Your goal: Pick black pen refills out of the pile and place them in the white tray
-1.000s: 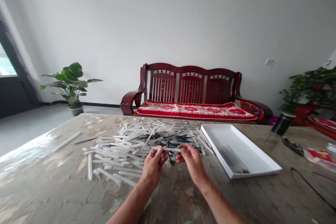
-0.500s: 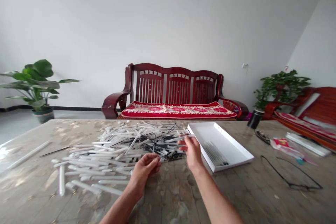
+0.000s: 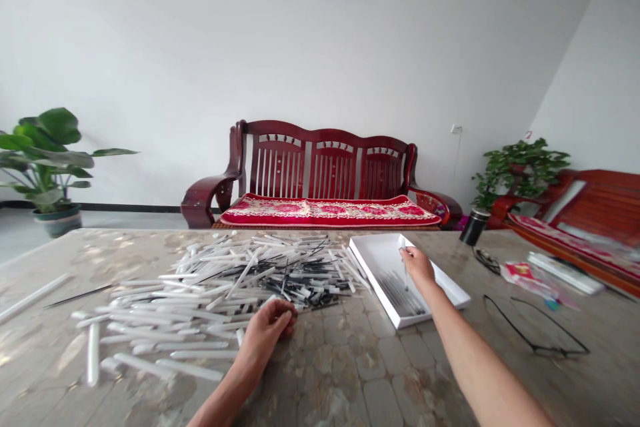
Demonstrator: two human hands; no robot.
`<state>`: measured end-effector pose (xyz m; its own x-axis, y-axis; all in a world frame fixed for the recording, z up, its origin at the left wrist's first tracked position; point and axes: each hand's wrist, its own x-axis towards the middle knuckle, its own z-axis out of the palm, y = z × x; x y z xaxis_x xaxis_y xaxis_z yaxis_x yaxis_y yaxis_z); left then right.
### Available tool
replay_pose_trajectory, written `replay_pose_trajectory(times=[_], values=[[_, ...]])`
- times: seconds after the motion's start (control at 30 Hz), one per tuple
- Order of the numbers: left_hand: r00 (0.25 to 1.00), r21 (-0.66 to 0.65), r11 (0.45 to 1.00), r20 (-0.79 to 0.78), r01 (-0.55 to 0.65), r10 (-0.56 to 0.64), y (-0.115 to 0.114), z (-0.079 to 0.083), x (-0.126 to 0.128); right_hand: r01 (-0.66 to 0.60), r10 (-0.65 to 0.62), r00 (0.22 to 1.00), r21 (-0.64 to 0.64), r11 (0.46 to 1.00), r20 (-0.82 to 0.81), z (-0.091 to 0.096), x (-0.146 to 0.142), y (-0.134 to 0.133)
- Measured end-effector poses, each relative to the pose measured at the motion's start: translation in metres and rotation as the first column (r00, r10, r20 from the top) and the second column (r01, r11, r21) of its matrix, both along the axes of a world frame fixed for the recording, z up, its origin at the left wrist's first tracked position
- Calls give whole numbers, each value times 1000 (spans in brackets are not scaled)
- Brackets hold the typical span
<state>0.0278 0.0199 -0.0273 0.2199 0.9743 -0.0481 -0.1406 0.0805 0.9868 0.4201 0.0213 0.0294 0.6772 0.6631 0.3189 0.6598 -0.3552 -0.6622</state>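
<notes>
My right hand (image 3: 419, 268) is over the white box (image 3: 453, 283), its fingertips closed on a slim pale pen (image 3: 403, 247) held roughly upright. Beneath it, several similar clear pens (image 3: 395, 290) with dark ends lie side by side in the box. My left hand (image 3: 273, 327) rests by the near edge of a large heap, fingers curled together; whether anything is pinched in them is hidden. White pen barrels (image 3: 170, 313) form the left of that heap, and small black and clear pen parts (image 3: 307, 280) lie just beyond my left hand.
Eyeglasses (image 3: 537, 349), a plastic packet (image 3: 525, 277), a long white box (image 3: 565, 272) and a black cup (image 3: 473, 227) lie to the right on the patterned table (image 3: 350, 373). A thin dark rod (image 3: 77, 295) is at the left. A wooden sofa (image 3: 330, 173) stands behind.
My right hand has moved right from the edge of the heap to above the box, carrying the pen. My left hand stays near the heap. The view has shifted slightly.
</notes>
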Motion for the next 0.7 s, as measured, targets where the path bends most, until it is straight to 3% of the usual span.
replay_pose_trajectory(times=[0.17, 0.3, 0.5, 0.7], values=[[1000, -30, 999, -20, -11, 10, 0, 1, 0, -60, 103, 990, -365, 929, 98, -3, 23, -11], [999, -62, 998, 2, -32, 32, -1, 3, -1, -67, 161, 977, -523, 849, 137, -17, 18, -13], [994, -49, 993, 8, -109, 110, -3, 7, -4, -37, 192, 961, -599, 800, 198, -20, 10, -18], [979, -13, 979, 14, -203, 203, 1, 4, -7, -6, 215, 937, -600, 800, 277, -8, -5, -27]])
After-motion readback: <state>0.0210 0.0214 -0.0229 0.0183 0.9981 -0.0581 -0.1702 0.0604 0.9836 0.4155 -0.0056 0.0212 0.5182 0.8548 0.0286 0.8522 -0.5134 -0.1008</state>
